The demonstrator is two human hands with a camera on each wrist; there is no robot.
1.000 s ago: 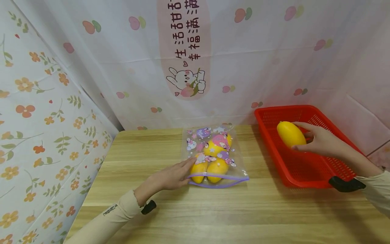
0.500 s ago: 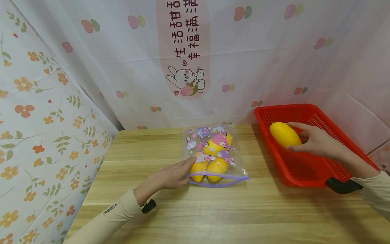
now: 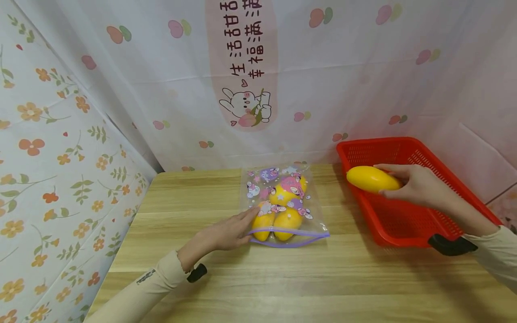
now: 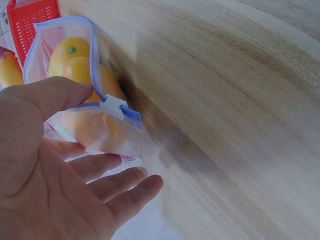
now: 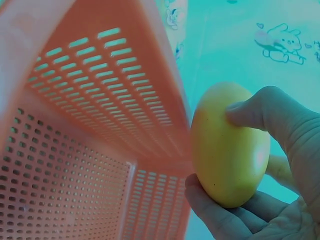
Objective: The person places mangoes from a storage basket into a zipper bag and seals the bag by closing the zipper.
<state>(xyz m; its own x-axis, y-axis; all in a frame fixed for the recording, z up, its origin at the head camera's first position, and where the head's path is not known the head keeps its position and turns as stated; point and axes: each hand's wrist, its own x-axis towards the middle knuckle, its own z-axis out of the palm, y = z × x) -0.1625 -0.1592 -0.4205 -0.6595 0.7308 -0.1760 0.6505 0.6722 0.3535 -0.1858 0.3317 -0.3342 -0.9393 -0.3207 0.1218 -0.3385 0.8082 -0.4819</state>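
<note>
Right hand: the right hand (image 3: 416, 184) holds a yellow mango (image 3: 372, 179) above the left rim of the red basket (image 3: 404, 224). In the right wrist view the thumb is on top of the fruit and the other fingers (image 5: 220, 212) curl under it, so the grip is closed around the mango.

Mango in hand: it lies almost level, with its long side pointing to the left, toward the bag. It touches only the hand and it hangs over the basket wall.

Left hand: the left hand (image 3: 226, 233) lies flat on the desk (image 3: 282, 287) at the left corner of the zip bag (image 3: 282, 202). The fingers are straight and spread. In the left wrist view the fingertips (image 4: 145, 187) lie under the near corner of the bag and the thumb lies against its upper edge, just beside the white slider (image 4: 116, 107). This grip is relaxed and pinches nothing.

Zip bag: clear plastic with a cartoon print and a purple zip edge, lying flat in the middle of the desk. Its mouth faces the person and stands a little open.

Mangoes in bag: several yellow mangoes (image 3: 286, 220) lie inside, touching one another.

Basket: it stands at the right side of the desk, near the back curtain (image 3: 323, 89).
</note>
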